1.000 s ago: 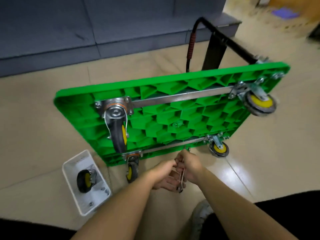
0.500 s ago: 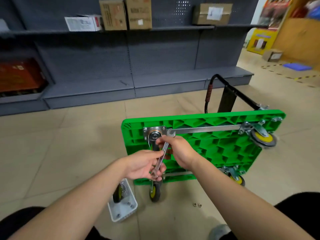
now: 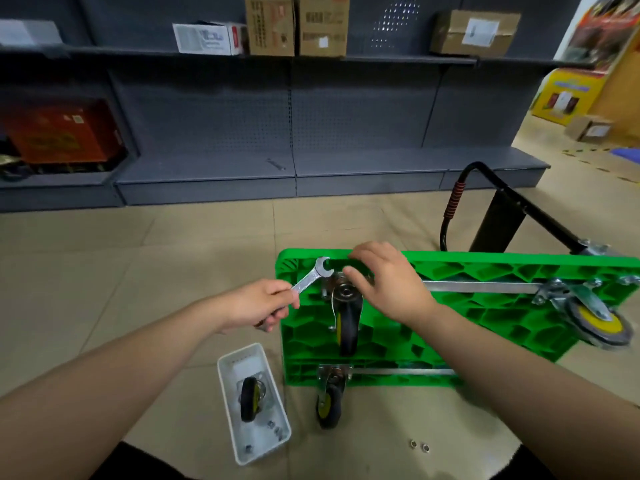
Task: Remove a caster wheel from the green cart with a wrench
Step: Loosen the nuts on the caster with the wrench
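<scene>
White tray (image 3: 258,441) on the floor at lower left, holding a detached caster (image 3: 250,399) and a few loose nuts. Left hand (image 3: 260,304) curled round the lower shaft of the open-end wrench (image 3: 310,277); half a second earlier shared between both hands, now carried by the left alone and swung up so that its open jaw sits at the top left corner of the green cart (image 3: 460,318), just beside the mounting plate of the upper caster wheel (image 3: 347,322). Jaw not yet visibly seated on any fastener. Right hand (image 3: 388,280), off the wrench since that earlier view, now spread loosely over the caster's mounting plate and the cart's upper edge, fingers (image 3: 360,271) only slightly bent and gripping nothing evident. Probable meaning: tool positioned, loosening of this caster about to begin, right hand steadying the cart. Cart lying upside down on the floor, ribbed underside facing up, black handle (image 3: 498,209) behind. Second caster (image 3: 330,398) at the near left corner, third caster (image 3: 588,315) at the right. Two small nuts (image 3: 418,445) on the floor near the cart.

Hidden or unclear: mounting bolts of the upper caster, covered by the right hand; lower end of the wrench, buried in the left fist; fourth corner of the cart, behind the right forearm.
</scene>
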